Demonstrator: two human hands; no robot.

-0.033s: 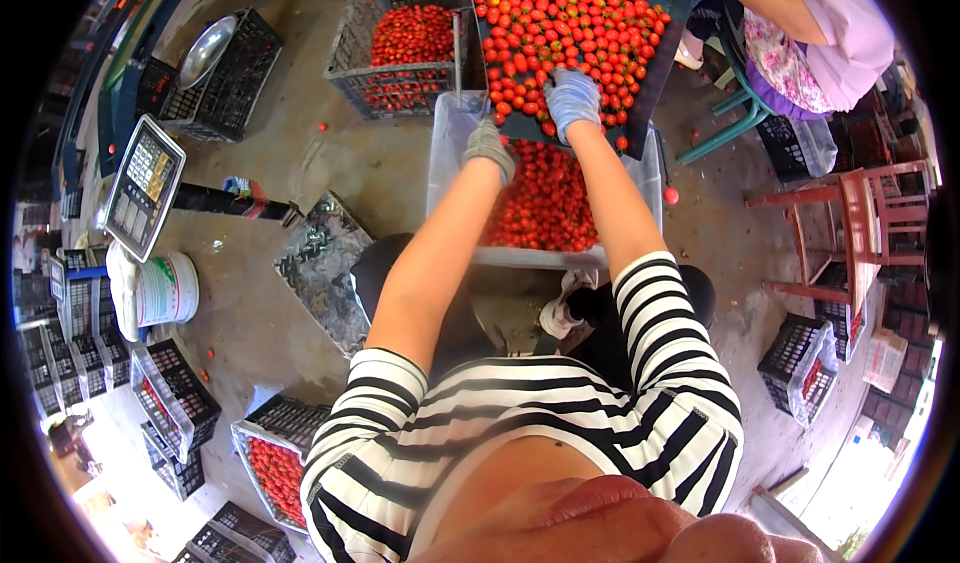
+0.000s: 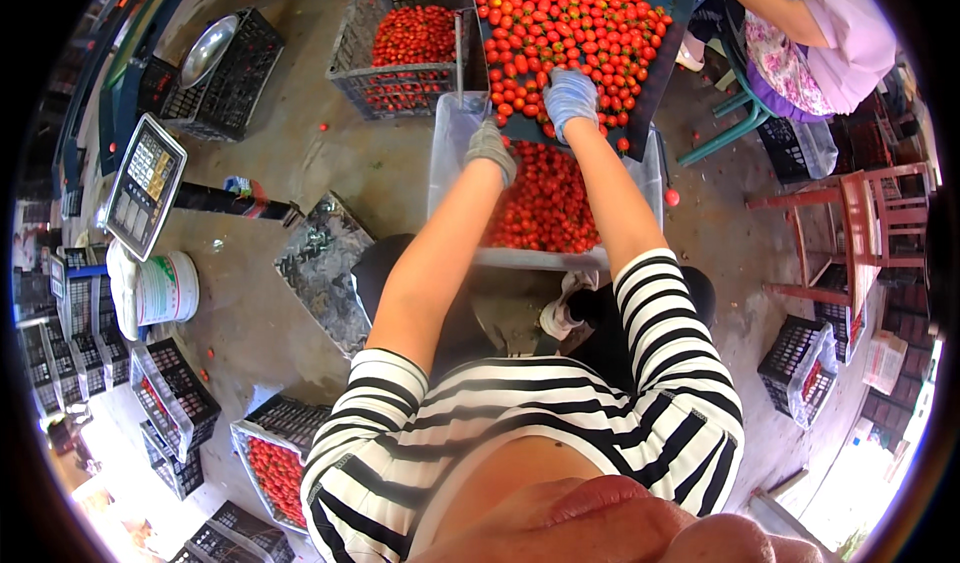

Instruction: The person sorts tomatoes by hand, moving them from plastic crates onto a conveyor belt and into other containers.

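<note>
Small red tomatoes spread over a dark sloping tray in front of me. My right hand, in a pale blue glove, lies palm down on them near the tray's lower edge, fingers reaching forward. At the tray's near left corner is my left hand in a grey glove, its fingers curled; whether they grip the edge or a tomato is hidden. Under both wrists stands a crate lined with clear plastic, holding many more tomatoes.
A black crate of tomatoes stands left of the tray. Further left are a weighing scale, its platform and a white bucket. At the right, a person in pink sits near a red wooden chair.
</note>
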